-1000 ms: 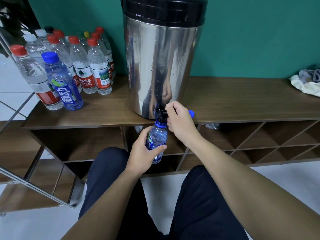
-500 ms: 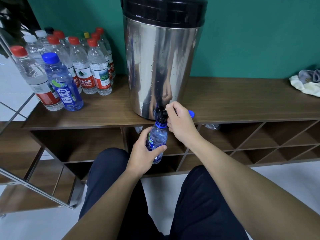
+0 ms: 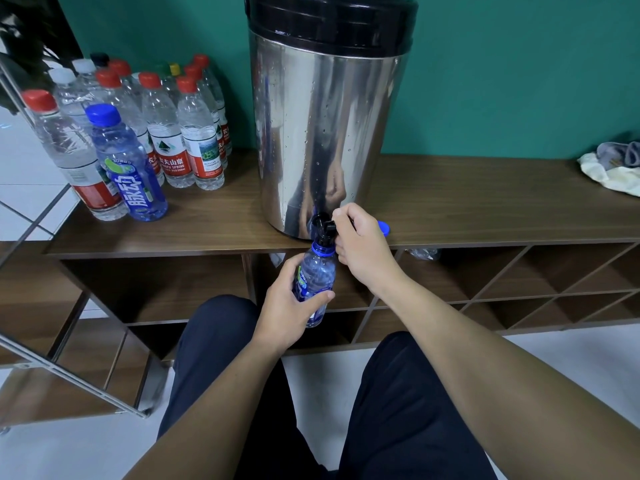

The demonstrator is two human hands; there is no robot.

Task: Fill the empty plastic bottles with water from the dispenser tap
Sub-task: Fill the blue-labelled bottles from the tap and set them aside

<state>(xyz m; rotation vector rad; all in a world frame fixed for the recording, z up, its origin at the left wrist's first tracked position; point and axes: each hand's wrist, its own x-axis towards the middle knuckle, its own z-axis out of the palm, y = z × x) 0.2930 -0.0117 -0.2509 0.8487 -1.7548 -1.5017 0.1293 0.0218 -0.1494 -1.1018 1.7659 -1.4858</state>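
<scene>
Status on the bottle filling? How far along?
Done, apparently: capped bottles stand left of the dispenser; fill levels unclear. In hand: left hand holds a blue bottle under the tap, right hand on the tap. Left: capping it; its blue cap lies behind the right hand.

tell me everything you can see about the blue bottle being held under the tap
The blue bottle is small, of clear blue-tinted plastic with a blue neck ring and a green, white and blue label. It is uncapped and held nearly upright, its mouth right under the black tap of the steel dispenser, in front of the shelf edge. The left hand grips its lower body; the right hand grips the tap lever, knuckles close beside the neck. Its water level cannot be told.
</scene>
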